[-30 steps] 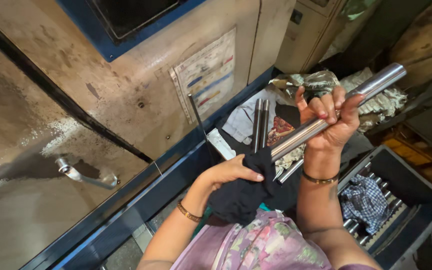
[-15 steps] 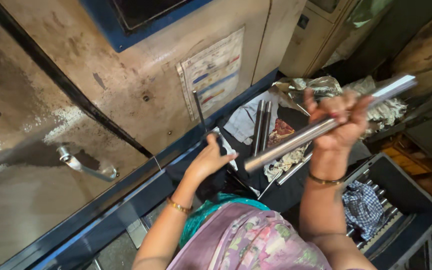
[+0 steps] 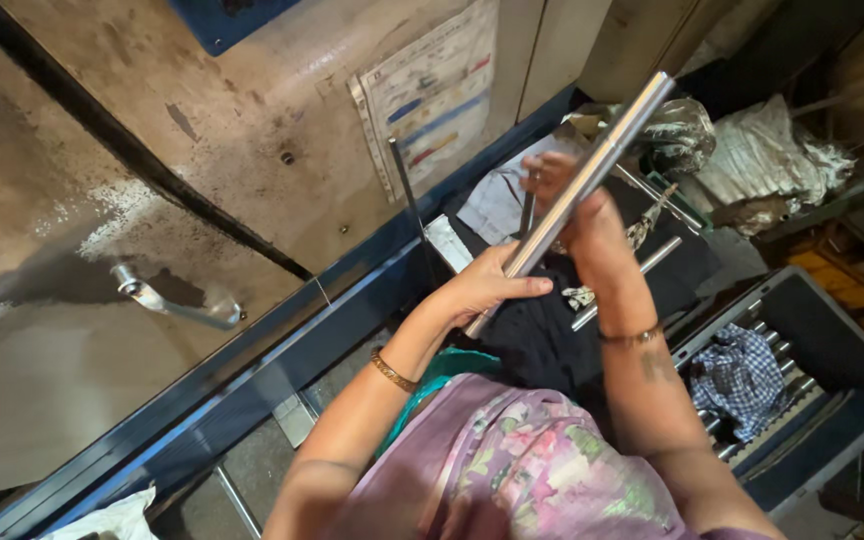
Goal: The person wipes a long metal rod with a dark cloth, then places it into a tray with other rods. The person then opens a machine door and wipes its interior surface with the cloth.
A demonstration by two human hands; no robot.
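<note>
A long shiny steel rod [image 3: 604, 152] slants from lower left to upper right in front of me. My left hand [image 3: 482, 287] grips its lower end. My right hand [image 3: 577, 205] wraps around its middle, higher up. Below the hands a dark cloth [image 3: 542, 335] lies spread over a low surface. Two more steel rods [image 3: 624, 283] lie on that surface near the cloth.
A large beige machine [image 3: 202, 150] with a metal door handle [image 3: 177, 300] and a blue lower frame fills the left. A printed chart [image 3: 437, 95] hangs on it. At the right, a dark blue crate [image 3: 842, 350] holds several rods and a checked rag [image 3: 742, 375].
My left hand let go of the dark cloth and rose to grip the rod's lower end. The rod has tilted more upright and shifted left.
</note>
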